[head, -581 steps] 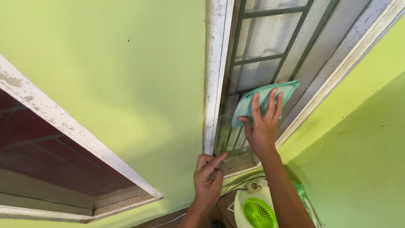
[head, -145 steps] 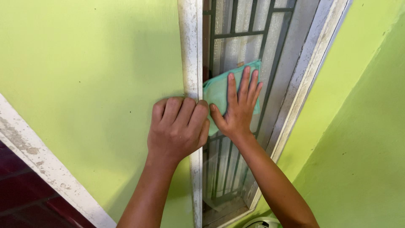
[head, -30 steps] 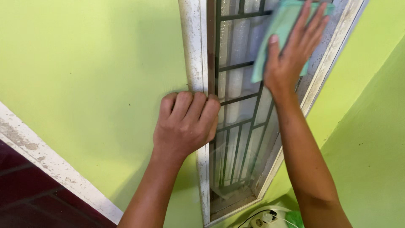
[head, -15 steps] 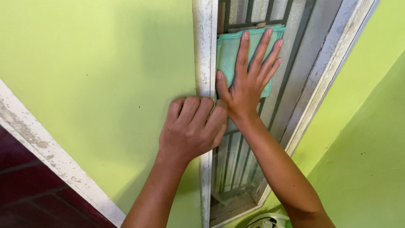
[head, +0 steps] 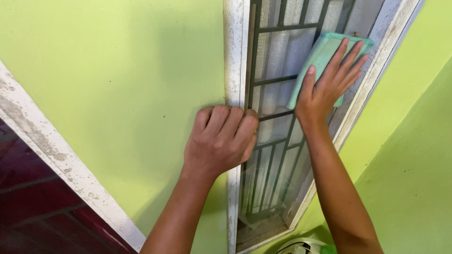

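Teal cloth (head: 316, 60) sits upper right, pinned flat on the window glass (head: 275, 56) by the open, spread right hand (head: 326, 89), left hand (head: 221, 138) curled over the white frame (head: 234, 61); pressing hard risks cracking the pane or the cloth slipping out.

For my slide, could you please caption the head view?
Right hand presses green cloth on window glass; left hand grips white frame.

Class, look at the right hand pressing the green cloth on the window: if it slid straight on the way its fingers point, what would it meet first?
The right hand, flat on the green cloth, points up and right. It would probably first meet the white window frame just beyond the cloth's edge.
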